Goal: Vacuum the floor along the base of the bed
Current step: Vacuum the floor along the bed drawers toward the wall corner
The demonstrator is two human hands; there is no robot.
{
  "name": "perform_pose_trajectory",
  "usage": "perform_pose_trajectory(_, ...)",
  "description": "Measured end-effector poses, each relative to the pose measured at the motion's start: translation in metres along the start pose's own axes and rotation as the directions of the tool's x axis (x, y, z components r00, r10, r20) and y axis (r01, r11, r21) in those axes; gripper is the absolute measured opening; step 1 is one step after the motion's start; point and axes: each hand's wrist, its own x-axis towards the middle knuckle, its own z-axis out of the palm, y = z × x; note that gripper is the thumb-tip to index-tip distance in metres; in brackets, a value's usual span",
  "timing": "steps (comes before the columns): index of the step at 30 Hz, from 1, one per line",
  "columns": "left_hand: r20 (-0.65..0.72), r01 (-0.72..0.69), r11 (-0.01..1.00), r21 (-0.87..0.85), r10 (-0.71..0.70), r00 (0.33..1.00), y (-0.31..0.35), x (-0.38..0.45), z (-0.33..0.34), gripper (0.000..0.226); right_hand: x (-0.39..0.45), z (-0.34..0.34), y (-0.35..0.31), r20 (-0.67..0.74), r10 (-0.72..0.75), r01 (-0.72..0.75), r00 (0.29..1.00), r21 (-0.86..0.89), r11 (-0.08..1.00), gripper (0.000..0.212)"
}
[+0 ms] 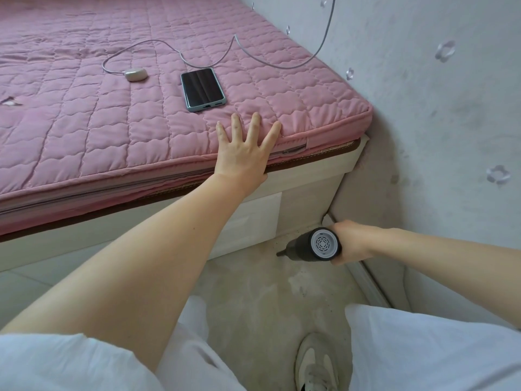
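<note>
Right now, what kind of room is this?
Most likely a bedroom. There is a bed with a pink quilted mattress cover, a phone lying on it, and a charging cable hanging down from the wall.

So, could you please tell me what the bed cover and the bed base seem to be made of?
Bed cover: pink quilted fabric, matte, with stitched scalloped seams. Bed base: looks like pale wood-grain laminate board, smooth; solid wood can't be excluded.

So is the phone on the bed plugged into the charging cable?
No. The phone lies face up on the pink mattress with its port free, and the cable runs instead to the small white case.
</note>
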Motion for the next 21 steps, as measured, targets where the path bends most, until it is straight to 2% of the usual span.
perform_pose_trajectory(13, -0.041, -0.017, 1.0, -0.015, 0.017, 0.999, -0.002, 0.004, 0.006, 0.101, 0.016, -0.002, -0.009, -0.024, -0.032, 0.033, 0.999, 0.074, 0.997, 0.044)
perform_pose_trajectory(21, -0.043, -0.016, 1.0, -0.024, 0.015, 0.999, -0.001, 0.004, 0.005, 0.102, 0.025, 0.003, -0.007, -0.015, -0.026, 0.027, 1.0, 0.046, 0.999, 0.041)
